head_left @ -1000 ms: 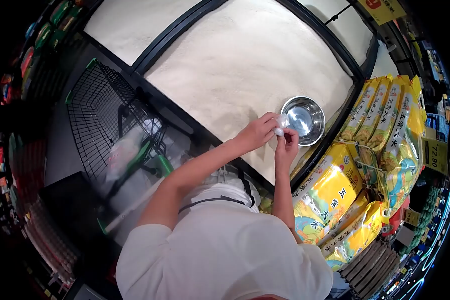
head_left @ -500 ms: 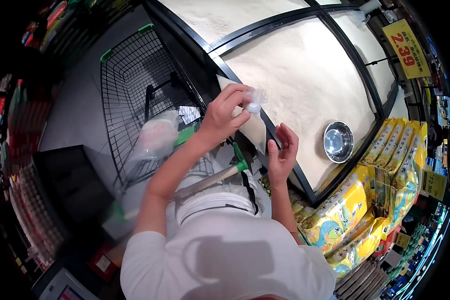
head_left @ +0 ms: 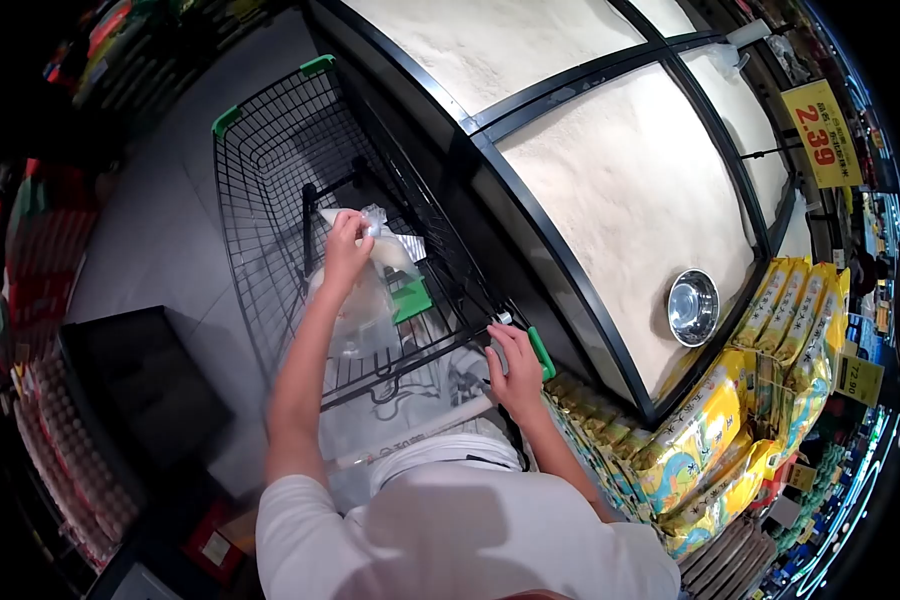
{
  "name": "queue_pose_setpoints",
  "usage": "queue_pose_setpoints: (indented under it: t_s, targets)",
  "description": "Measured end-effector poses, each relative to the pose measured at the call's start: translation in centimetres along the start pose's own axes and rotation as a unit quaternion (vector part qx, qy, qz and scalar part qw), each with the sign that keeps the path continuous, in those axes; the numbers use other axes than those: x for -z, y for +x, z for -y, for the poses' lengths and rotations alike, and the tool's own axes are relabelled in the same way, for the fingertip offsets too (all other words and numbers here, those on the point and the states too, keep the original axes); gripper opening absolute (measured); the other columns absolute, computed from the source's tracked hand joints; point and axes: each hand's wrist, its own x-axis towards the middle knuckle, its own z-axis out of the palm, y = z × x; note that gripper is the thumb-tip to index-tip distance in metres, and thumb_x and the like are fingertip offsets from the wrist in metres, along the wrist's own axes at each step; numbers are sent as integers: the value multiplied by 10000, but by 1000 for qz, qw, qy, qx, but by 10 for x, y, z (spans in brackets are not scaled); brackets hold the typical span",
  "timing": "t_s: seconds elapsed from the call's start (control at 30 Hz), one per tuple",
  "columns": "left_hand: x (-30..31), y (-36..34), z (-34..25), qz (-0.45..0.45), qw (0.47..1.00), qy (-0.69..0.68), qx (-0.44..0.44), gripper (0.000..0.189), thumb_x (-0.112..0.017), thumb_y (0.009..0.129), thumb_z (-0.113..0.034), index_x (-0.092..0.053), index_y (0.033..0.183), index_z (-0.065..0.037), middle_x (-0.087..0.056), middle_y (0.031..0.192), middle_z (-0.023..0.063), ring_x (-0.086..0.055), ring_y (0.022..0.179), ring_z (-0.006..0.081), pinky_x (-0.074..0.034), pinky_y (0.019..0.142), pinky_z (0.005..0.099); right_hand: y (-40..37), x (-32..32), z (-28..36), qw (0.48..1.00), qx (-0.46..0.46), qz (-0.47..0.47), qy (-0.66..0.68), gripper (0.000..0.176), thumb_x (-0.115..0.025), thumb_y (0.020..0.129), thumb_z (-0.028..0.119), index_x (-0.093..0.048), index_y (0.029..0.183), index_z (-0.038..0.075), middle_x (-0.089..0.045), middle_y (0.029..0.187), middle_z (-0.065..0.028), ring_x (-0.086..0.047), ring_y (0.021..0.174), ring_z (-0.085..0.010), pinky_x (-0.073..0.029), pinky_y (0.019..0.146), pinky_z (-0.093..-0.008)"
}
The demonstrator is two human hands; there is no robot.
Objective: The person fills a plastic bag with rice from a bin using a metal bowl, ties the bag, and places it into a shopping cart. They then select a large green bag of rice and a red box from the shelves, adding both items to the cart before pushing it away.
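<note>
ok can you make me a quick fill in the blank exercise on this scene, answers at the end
1. The clear plastic bag is gripped by the person's ____ hand.
2. The corner caps of the shopping cart are coloured ____.
3. In the picture, the metal bowl lies to the ____ of the cart.
4. The yellow price sign shows the number ____.

Missing words: left; green; right; 2.39

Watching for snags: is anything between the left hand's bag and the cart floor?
Probably: a second bag and a green panel seem partly beneath the held bag in the left hand. Depth is hard to judge.
</note>
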Motion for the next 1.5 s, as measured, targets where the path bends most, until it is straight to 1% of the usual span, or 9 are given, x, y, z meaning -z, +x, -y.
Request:
queue_pose_setpoints:
  t_s: [0.27, 0.57, 0.77, 0.87, 1.13, 1.33, 1.4, 1.43, 1.5]
  targets:
    - [-68, 14, 105, 49, 996, 75, 28, 158, -620, 756, 50, -558, 897, 14, -549, 989, 114, -625, 817, 280, -520, 727, 354, 7, -18, 1, 997, -35, -8, -64, 294, -676, 831, 29, -656, 1123, 60, -674, 1076, -106, -669, 901, -294, -528, 760, -341]
    - [-124, 15, 153, 81, 990, 97, 67, 157, -575, 786, 46, -570, 940, 16, -539, 1068, 157, -610, 927, 398, -496, 808, 463, 12, -31, -12, 993, -36, -37, -104, 272, -691, 829, 59, -677, 1100, 84, -692, 1024, -91, -670, 759, -277, -517, 632, -336]
    - [-129, -12, 176, 161, 971, 141, 110, 312, -581, 807, -18, -641, 1113, 5, -551, 1158, 186, -608, 1014, 402, -499, 899, 443, 12, -26, -5, 993, -58, -15, -104, 262, -693, 819, 15, -677, 1079, 40, -687, 979, -124, -677, 823, -280, -533, 719, -324]
    - [-113, -15, 164, 184, 967, 135, 113, 342, -604, 799, -57, -650, 1134, -2, -559, 1162, 185, -602, 1049, 387, -493, 918, 422, 9, -27, -10, 994, -30, -32, -102, 266, -682, 835, 53, -677, 1100, 81, -686, 982, -89, -662, 742, -267, -512, 619, -333]
    - [-29, -37, 117, 164, 978, 124, 27, 343, -667, 811, -121, -646, 1137, -17, -598, 1185, 163, -596, 1099, 348, -479, 959, 387, 4, -8, -6, 999, 5, -12, -33, 190, -648, 869, 78, -681, 1056, 88, -676, 946, -74, -658, 798, -272, -510, 660, -349]
    - [69, -88, -16, 186, 954, 209, 108, 379, -648, 852, -109, -602, 1214, -7, -586, 1211, 178, -586, 1122, 339, -467, 975, 381, -2, 24, -17, 998, 53, -20, -7, 141, -650, 879, 118, -681, 1014, 92, -662, 899, -70, -642, 805, -279, -497, 679, -368]
    - [83, -129, -33, 117, 975, 140, 128, 404, -649, 889, -120, -562, 1259, 17, -567, 1232, 179, -565, 1145, 340, -441, 1000, 378, -5, 36, -25, 995, 79, -35, -46, 110, -658, 879, 145, -678, 970, 87, -647, 855, -71, -628, 782, -283, -487, 694, -373]
    - [88, -152, -40, 73, 978, 188, 60, 439, -660, 890, -130, -545, 1288, 14, -556, 1246, 185, -547, 1172, 341, -415, 1026, 380, -7, 39, -29, 995, 83, -41, -41, 108, -660, 876, 144, -680, 966, 87, -647, 852, -69, -627, 780, -279, -484, 690, -370]
    - [93, -186, -82, 59, 975, 182, 114, 548, -661, 897, -167, -469, 1380, 7, -488, 1358, 211, -474, 1271, 366, -364, 1079, 403, -7, 43, -37, 994, 91, -52, -32, 104, -664, 870, 141, -684, 957, 87, -647, 846, -64, -624, 776, -270, -478, 684, -365]
